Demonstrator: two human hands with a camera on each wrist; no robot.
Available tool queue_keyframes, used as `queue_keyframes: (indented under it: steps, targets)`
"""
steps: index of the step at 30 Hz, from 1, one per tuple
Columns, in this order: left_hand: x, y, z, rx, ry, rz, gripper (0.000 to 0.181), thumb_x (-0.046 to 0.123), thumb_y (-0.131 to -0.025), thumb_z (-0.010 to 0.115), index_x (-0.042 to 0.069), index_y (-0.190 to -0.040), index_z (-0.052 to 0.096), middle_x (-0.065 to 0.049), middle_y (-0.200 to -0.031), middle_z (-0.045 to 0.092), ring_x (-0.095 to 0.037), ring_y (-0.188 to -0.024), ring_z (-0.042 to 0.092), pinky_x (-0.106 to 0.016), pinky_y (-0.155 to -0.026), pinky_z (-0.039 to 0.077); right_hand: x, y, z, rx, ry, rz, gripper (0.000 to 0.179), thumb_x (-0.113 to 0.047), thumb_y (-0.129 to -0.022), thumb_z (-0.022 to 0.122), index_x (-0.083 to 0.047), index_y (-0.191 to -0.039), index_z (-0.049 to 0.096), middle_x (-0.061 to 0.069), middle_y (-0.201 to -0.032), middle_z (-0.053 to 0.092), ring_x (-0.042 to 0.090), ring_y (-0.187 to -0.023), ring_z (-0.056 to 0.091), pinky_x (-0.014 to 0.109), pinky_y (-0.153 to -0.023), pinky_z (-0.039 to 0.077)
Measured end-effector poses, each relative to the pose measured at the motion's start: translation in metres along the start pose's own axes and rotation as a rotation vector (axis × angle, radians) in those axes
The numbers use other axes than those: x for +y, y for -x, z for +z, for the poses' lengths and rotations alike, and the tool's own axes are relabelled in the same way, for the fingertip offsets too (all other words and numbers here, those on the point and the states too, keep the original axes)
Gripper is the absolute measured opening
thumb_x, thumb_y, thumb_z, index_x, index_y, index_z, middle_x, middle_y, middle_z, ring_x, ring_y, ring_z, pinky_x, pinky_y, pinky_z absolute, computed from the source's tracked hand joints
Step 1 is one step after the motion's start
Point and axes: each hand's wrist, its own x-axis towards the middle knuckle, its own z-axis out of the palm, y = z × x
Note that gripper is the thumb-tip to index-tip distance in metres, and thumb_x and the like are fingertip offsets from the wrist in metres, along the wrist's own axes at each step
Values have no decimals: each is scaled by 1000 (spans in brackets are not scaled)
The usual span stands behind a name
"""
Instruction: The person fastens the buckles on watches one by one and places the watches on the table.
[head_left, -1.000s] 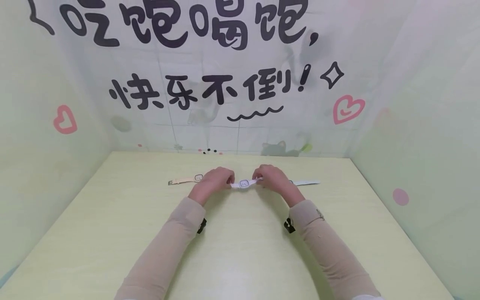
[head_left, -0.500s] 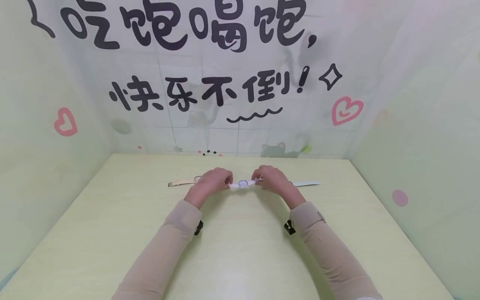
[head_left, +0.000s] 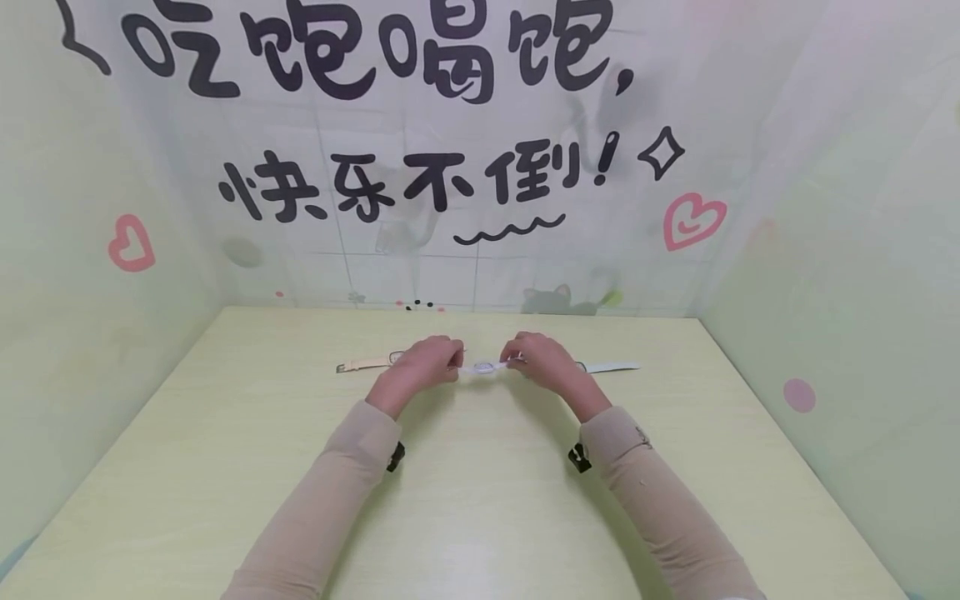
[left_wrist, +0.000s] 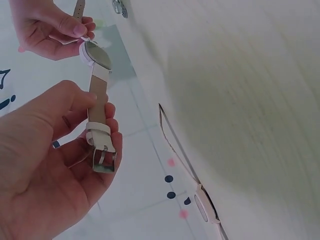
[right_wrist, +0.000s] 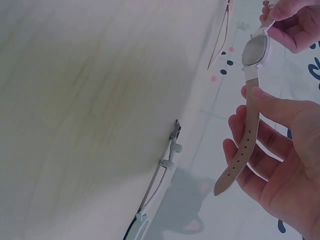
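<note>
Between my two hands hangs a white wristwatch, held just above the table, its dial tilted in the head view. My left hand pinches the buckle-side strap between thumb and fingers; the metal buckle lies over those fingers in the left wrist view. With thumb and fingers my right hand grips the other strap, which has punched holes and a free pointed end. Both wrist views show the smooth metal case back and the tan strap lining.
A peach-strapped watch lies on the table by my left hand, partly hidden by it. A pale blue watch lies beyond my right wrist, its case mostly covered. A printed curtain stands behind the table.
The held watch has tilted, so its dial looks flatter to the head camera. Both hands have shifted very slightly left and keep their grip. The two lying watches have not moved.
</note>
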Motion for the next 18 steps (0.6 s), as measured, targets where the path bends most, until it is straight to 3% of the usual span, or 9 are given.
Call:
queue_keyframes:
  steps: [6, 18]
  targets:
    - [-2, 1, 2, 1, 22, 11, 7, 6, -94, 63, 10, -89, 62, -2, -84, 61, -15, -73, 48, -24, -64, 39, -1, 1, 7, 32, 15, -47, 11, -15, -95, 68, -14, -101, 76, 3, -94, 72, 20, -89, 67, 37, -80, 56]
    - [-1, 6, -5, 91, 54, -21, 7, 8, -96, 60, 7, -97, 67, -6, -88, 66, -15, -71, 50, -22, -60, 40, -1, 2, 9, 38, -70, -18, 10, -13, -94, 68, -9, -100, 75, 5, -91, 74, 17, -80, 65, 33, -76, 56]
